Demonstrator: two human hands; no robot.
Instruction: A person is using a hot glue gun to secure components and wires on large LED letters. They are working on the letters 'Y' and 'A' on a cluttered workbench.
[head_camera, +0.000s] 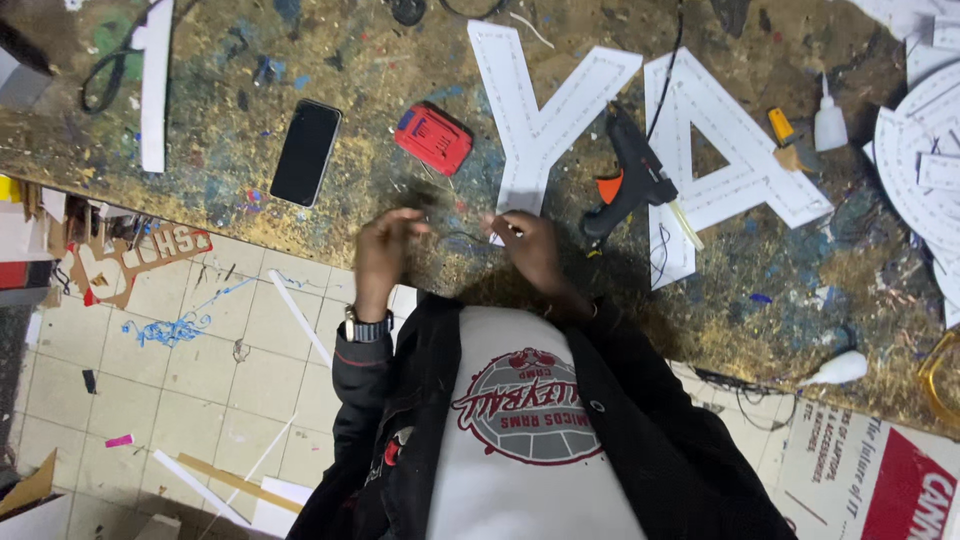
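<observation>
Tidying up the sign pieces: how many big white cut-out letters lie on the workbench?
2. A Y-shaped letter lies above the hands, and an A-shaped letter lies beside it past the black glue gun. More white pieces at the far edge are cut off.

Left hand (385, 250): raised in the middle of the frame, fingers curled inward, fingertips pinched together and pointing toward the other hand.
Left wrist: a dark watch sits on it, just above a dark jacket sleeve; the forearm runs down toward the lower centre.
Right hand (530, 250): level with the left, just right of centre, fingers bent and pinched.
Gap: the hands are near, not touching.
</observation>
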